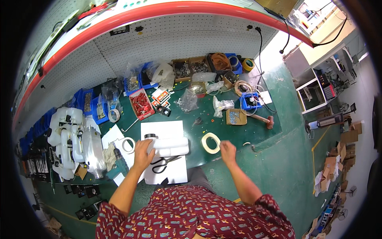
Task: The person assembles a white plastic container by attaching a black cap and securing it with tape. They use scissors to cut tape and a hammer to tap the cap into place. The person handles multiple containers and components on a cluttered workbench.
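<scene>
On a white sheet (175, 129) at the bench's front lies a white plastic container (172, 146) with a black cap (150, 136) at its left end. My left hand (143, 154) is closed around that end, just below the cap. To the right, a cream roll of tape (204, 148) appears tilted at the bench edge. My right hand (228, 152) is closed in a pinch against its right rim; the fingertips are too small to see clearly. Black-handled scissors (160, 169) lie below the container.
Left of my left hand are another tape roll (128, 140), a teal drill (120, 160) and several white plastic tanks (67, 139). Parts bins, including a box of red pieces (141, 104), line the back. A mallet (269, 122) lies at the right bench edge.
</scene>
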